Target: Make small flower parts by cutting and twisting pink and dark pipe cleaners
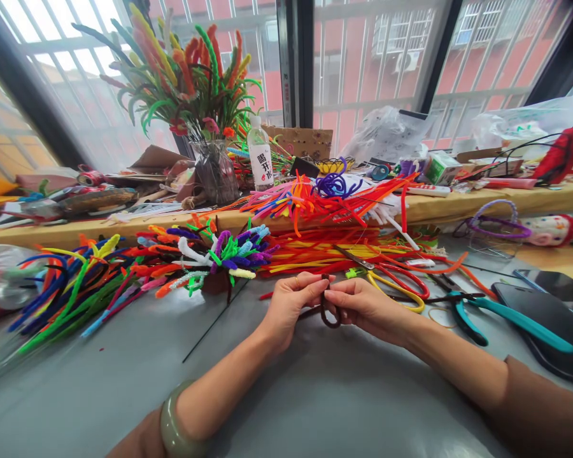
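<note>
The brown fuzzy stem (332, 325) was already bent into 1 loop, held above the grey table (267, 401). The left hand (289, 308) and right hand (360, 306) pinched it close together; the shaping seemed unfinished, though whether the loop was fastened could not be told.

Near the frame's centre, your left hand (289, 305) and right hand (363, 305) pinch a looped brown stem (332, 325); teal-handled pliers (525, 323) lie at right (a glass vase (214, 175) of fuzzy flowers (186, 73) stands upper left).
</note>
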Tool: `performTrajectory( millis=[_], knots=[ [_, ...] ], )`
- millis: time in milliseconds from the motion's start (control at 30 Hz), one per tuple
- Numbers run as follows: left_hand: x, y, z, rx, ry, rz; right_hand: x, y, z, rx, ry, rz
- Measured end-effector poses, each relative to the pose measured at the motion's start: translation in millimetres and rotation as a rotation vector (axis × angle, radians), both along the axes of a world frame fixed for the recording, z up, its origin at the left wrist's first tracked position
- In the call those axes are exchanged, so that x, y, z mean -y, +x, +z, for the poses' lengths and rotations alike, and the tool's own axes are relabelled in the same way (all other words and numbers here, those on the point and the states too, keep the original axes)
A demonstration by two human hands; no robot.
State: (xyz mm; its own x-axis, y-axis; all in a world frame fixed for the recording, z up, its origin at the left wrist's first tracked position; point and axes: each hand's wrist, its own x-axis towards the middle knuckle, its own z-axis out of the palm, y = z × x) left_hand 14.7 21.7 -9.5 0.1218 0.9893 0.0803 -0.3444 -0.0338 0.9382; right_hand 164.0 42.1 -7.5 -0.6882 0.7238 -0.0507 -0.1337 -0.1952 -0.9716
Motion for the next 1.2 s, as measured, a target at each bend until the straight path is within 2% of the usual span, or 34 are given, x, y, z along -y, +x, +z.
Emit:
performTrajectory(
  millis=[167, 333, 500, 633, 767, 933, 1100, 1200],
  knots=[
    [0, 0, 1.2, -0.02, 0.077, 0.0, -1, 0, -1.7, 0.038, 0.029, 0.0],
    [2, 2, 1.6, -0.046, 0.13, 0.077, 0, -3, -0.1, 0.004, 0.08, -0.011],
    [-4, 1, -3.6, 0.078, 0.048, 0.237, 6, -6, 3.6, 0.021, -0.035, 0.042],
    [-10, -1, -7.4, 0.125, 0.039, 0.288, 7, -8, 6.3, -0.073, -0.158, -0.008],
    [-10, -1, -7.6, 0.172, 0.018, 0.297, 8, -9, 8.1, -0.169, -0.346, -0.001],
    [-8, 1, -5.6, 0.274, -0.02, 0.296, 9, -8, 8.0, -0.143, -0.362, 0.039],
    [-8, 1, -2.7, 0.35, -0.038, 0.27, 9, -6, 8.8, -0.266, -0.516, 0.136],
    [-8, 0, -0.9, 0.349, -0.029, 0.26, 8, -5, 8.9, -0.3, -0.543, 0.166]
  ],
)
